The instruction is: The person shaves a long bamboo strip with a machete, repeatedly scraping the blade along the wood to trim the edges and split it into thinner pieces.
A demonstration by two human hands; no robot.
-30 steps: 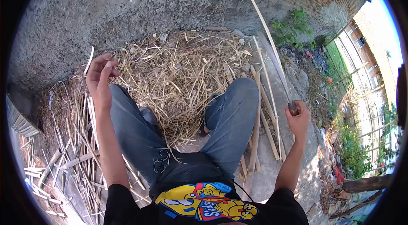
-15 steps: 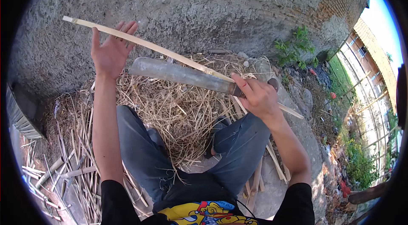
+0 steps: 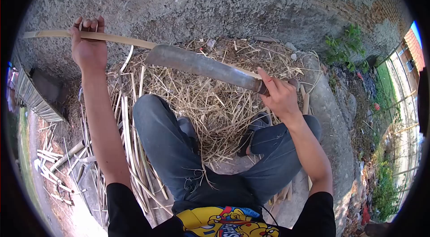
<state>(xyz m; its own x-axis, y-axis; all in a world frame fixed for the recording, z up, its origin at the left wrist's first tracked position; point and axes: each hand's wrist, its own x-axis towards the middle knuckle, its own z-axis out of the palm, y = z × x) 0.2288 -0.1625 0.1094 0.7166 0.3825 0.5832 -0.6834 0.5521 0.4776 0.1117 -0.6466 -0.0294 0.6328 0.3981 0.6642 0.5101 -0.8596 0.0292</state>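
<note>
A long pale bamboo strip [image 3: 123, 39] runs across the upper left, its left part in my left hand [image 3: 90, 49], with the fingers curled round it. My right hand [image 3: 281, 96] grips the handle of a wide, worn machete [image 3: 201, 65], whose blade points left. The strip passes behind the blade near its tip, and its right part shows along the blade's upper edge towards my right forefinger. Whether my right fingers also touch the strip is hidden.
Thin shavings [image 3: 210, 107] cover the ground between my legs. Split bamboo pieces [image 3: 127, 129] lie at the left. A rough wall [image 3: 179, 4] rises in front, with a green plant [image 3: 347, 46] and a stone slab [image 3: 329, 116] at the right.
My left hand has moved left and closed round the strip. The strip has shifted left and lies flatter. The machete has moved slightly right, and the camera view has turned left.
</note>
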